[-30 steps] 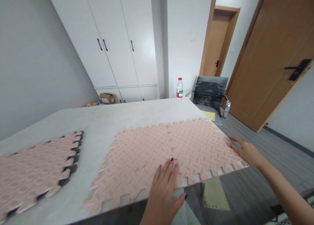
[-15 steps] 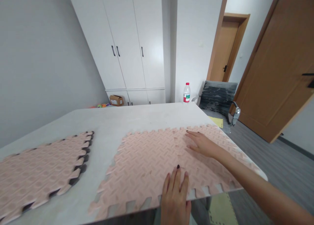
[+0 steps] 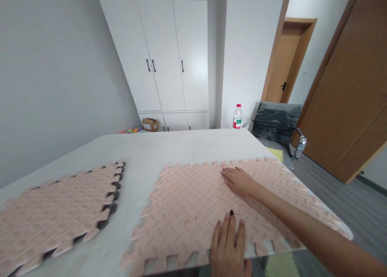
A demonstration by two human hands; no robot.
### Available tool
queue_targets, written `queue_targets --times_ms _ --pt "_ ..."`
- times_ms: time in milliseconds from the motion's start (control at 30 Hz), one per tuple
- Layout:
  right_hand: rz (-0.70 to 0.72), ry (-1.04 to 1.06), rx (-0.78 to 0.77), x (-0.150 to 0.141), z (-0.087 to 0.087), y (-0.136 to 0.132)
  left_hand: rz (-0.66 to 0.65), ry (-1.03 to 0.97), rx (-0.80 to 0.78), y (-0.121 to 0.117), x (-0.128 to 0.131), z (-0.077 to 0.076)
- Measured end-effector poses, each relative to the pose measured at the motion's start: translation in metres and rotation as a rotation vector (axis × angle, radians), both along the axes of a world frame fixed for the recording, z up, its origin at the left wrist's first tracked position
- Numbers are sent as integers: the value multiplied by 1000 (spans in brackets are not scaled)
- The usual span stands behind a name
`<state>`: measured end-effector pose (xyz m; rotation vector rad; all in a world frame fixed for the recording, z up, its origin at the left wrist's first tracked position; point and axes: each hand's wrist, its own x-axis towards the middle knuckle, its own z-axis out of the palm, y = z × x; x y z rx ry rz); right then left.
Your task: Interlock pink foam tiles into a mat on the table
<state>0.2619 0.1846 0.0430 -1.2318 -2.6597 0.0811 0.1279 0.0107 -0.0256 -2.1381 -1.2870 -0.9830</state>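
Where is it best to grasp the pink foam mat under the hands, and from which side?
Probably at the near edge of the pink foam mat, from the person's side: its teeth overhang the table edge beside the left hand, so fingers could slip underneath.

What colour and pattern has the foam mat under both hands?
Pale pink, with an embossed criss-cross tread pattern; the foam mat shows it best in the head view.

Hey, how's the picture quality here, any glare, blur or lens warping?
Head view: soft even light, no harsh glare; the wardrobe and door lean from wide-angle warping; the left hand and right hand on the pink foam mat look sharp.
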Motion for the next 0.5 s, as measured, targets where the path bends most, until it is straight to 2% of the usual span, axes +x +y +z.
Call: queue_targets --times_ms 167,267,367,500 --pt "54 -70 71 -4 -5 -3 15 -52 -2 -2 4 -2" --pt "84 -14 80 -1 -8 -3 19 -125 15 0 8 -7" --pt "112 65 24 8 -7 9 14 -146 54 4 9 -12" --pt "55 70 48 15 -11 31 32 -124 106 7 7 -14"
